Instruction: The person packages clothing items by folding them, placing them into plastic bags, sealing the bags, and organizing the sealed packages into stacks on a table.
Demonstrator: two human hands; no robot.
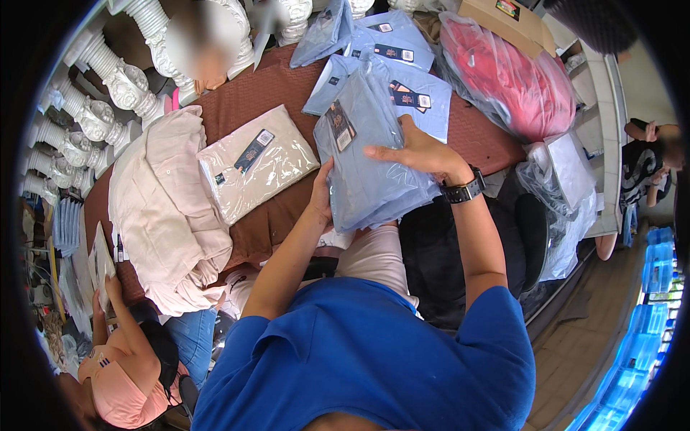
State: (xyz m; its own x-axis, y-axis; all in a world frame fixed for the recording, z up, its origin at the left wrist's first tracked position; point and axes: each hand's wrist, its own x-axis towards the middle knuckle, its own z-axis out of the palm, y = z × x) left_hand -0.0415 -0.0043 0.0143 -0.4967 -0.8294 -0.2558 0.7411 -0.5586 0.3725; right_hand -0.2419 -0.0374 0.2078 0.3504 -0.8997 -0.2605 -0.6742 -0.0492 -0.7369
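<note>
A bundle of folded light blue shirts in clear plastic bags [374, 169] is held up in front of me at the table's near edge. My left hand [323, 195] grips its lower left edge, the fingers partly hidden by the plastic. On the right side, my right hand [424, 152] clasps the same bundle, its thumb stretched across the front. A dark tag [340, 123] shows on the top bag. More bagged blue shirts [424, 79] lie just beyond. Left of my hands rests a bagged beige shirt [262, 161] with a dark tag.
Loose cream garments [165, 208] are heaped on the brown-covered table [244, 90]. Bagged red clothing [503, 79] and a cardboard box [503, 21] sit at the far right. A seated person in pink [126, 373] handles a package at left. White balusters [129, 79] line the far left.
</note>
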